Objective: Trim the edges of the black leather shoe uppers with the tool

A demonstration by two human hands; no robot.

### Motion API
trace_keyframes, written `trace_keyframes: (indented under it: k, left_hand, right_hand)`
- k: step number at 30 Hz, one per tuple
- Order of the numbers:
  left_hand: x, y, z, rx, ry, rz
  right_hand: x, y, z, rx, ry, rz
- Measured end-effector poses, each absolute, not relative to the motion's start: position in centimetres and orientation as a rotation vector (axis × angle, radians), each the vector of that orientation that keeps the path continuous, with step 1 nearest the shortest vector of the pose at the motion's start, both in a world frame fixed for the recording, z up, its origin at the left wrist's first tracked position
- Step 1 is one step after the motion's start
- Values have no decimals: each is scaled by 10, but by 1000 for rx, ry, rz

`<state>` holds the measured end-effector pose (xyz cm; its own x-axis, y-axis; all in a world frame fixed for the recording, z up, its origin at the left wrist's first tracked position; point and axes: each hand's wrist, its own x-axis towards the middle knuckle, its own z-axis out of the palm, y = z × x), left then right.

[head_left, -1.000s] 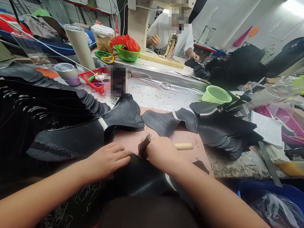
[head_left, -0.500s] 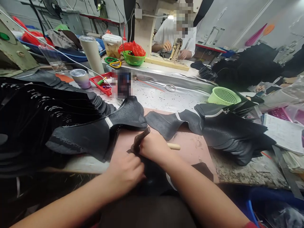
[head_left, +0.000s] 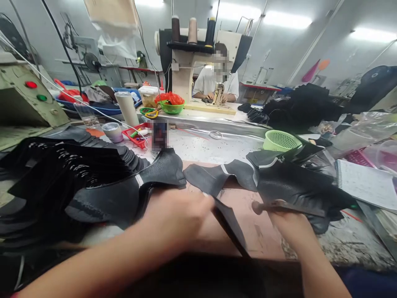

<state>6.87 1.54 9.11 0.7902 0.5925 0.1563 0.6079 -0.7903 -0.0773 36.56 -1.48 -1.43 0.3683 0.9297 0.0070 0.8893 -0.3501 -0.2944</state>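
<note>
From my end I see the left hand (head_left: 186, 213), blurred, its fingers drawn together and its tips pinching the upper end of a black piece (head_left: 232, 223). The right hand (head_left: 291, 227) is curled closed around a hammer (head_left: 288, 207), its head lying crosswise above the fist.

I count one held piece; it slants over the front part of the pink mat (head_left: 263, 238), narrow and smooth, one face dark grey, its lower end lost in shadow. One loose piece (head_left: 206, 178) with a single white strip lies across the far edge of the mat. Two stacks flank it: a left stack (head_left: 107, 203) and a right stack (head_left: 285, 180), with too many layers for me to count.

Beyond the mat, on the tabletop (head_left: 198, 145), I count two cups (head_left: 125, 108), one red basket (head_left: 138, 136) and one light-green basket (head_left: 281, 141). Farther behind the mat, one person (head_left: 204, 82) in white sits at a sewing machine (head_left: 182, 76) carrying three thread spools (head_left: 192, 31).
</note>
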Motion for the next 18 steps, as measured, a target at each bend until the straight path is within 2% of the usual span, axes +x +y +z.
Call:
trace_keyframes:
  k: [3, 5, 7, 10, 12, 14, 18]
  left_hand:
    - [35, 31, 148, -2282, -1274, -143]
    - [18, 45, 158, -1982, -1414, 4]
    - [7, 60, 144, -1964, -1508, 240]
    - [-4, 80, 98, -2251, -1639, 598]
    - [-5, 86, 74, -2348, -1684, 710]
    - [5, 88, 65, -2358, -1662, 647]
    - [76, 96, 66, -2526, -1482, 152]
  right_hand:
    - [380, -29, -30, -2473, -1489, 290]
    - [378, -37, -37, -2445, -1462, 346]
    - [371, -42, -41, -2382, -1442, 361]
    - [363, -46, -44, -2317, -1351, 334]
    - [362, -47, -46, -2264, -1287, 328]
    - [362, -47, -49, -2213, -1221, 336]
    - [362, -45, -55, -2153, -1123, 341]
